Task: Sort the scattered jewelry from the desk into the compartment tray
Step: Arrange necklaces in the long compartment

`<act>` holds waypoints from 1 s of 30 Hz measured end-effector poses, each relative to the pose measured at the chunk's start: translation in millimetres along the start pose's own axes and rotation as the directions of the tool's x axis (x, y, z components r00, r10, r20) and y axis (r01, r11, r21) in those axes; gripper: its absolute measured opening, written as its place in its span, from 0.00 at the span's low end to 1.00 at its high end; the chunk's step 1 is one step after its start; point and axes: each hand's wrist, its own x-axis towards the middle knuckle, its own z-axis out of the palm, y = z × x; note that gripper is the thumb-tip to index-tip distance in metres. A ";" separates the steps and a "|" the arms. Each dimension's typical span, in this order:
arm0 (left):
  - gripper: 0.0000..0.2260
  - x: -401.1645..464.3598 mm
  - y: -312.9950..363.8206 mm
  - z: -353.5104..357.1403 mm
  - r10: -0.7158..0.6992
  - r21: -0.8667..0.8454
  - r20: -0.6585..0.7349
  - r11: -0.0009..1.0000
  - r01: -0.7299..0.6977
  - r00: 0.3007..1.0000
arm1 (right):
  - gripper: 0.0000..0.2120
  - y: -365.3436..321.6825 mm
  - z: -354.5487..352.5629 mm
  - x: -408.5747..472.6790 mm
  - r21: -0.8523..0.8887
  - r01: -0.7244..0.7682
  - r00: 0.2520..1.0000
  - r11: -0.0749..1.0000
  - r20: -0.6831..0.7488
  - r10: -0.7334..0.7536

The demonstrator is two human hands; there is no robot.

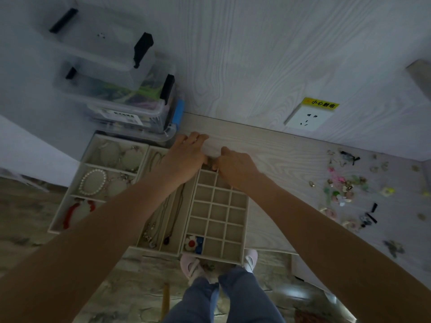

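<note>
Just above the frame's centre, my left hand and right hand meet at the far edge of the grid compartment tray, fingers curled together on something tiny that I cannot make out. Scattered jewelry lies at the right of the frame on the desk. Those pieces look light, small and slippery, so I judge a fingertip pinch per piece best.

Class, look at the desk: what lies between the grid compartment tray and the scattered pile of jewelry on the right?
In the head view, only bare desk surface lies between the grid tray and the scattered jewelry; the right forearm crosses above it.
</note>
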 end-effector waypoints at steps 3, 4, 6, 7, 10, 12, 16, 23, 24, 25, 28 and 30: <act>0.16 0.2 0.1 -0.8 0.012 0.042 0.039 0.999 -0.014 0.999 | 0.15 0.5 2.2 -1.5 -0.008 0.013 1.000 1.000 -0.022 -0.013; 0.16 0.1 0.3 -0.9 0.013 0.051 0.048 0.999 -0.015 0.999 | 0.16 0.9 2.7 -2.0 -0.003 0.014 1.000 1.000 -0.024 -0.014; 0.16 -0.3 0.5 -0.8 0.006 0.048 0.053 0.999 -0.008 0.999 | 0.16 0.8 3.8 -2.7 0.005 0.012 0.999 1.000 -0.034 -0.012; 0.16 -0.6 0.5 -0.4 -0.004 0.031 0.052 1.000 0.002 0.999 | 0.16 0.7 4.8 -2.6 0.018 0.010 0.999 1.000 -0.038 -0.009; 0.18 -2.5 1.2 0.9 -0.053 -0.069 0.061 0.996 0.058 0.997 | 0.17 1.4 7.4 -4.4 0.097 -0.017 1.000 0.995 -0.011 0.019; 0.19 -5.1 3.0 -1.7 -0.078 -0.128 0.066 0.988 0.086 0.995 | 0.18 3.5 7.6 -7.7 0.163 -0.035 0.999 0.986 -0.004 0.036; 0.19 -11.5 10.2 -10.3 -0.095 -0.185 0.036 0.978 0.100 0.995 | 0.16 11.0 6.8 -19.7 0.299 -0.087 0.994 0.950 -0.030 0.100; 0.20 1.5 58.8 -30.7 -0.088 -0.253 -0.022 0.964 0.079 0.996 | 0.14 46.4 11.5 -66.7 0.520 -0.167 0.942 0.838 -0.166 0.291; 0.19 6.9 71.1 -33.4 -0.075 -0.267 -0.027 0.961 0.066 0.997 | 0.14 56.4 15.5 -77.0 0.542 -0.180 0.931 0.821 -0.174 0.319; 0.18 12.4 84.4 -35.8 -0.054 -0.278 -0.032 0.960 0.043 0.998 | 0.14 67.1 20.9 -87.5 0.556 -0.196 0.921 0.808 -0.179 0.346; 0.15 31.7 130.4 -38.3 0.033 -0.288 -0.057 0.956 -0.048 0.998 | 0.15 102.5 40.9 -122.2 0.585 -0.268 0.884 0.765 -0.167 0.438; 0.15 44.8 164.4 -41.1 0.088 -0.298 -0.037 0.950 -0.095 0.995 | 0.16 125.6 55.5 -149.5 0.588 -0.339 0.851 0.735 -0.142 0.506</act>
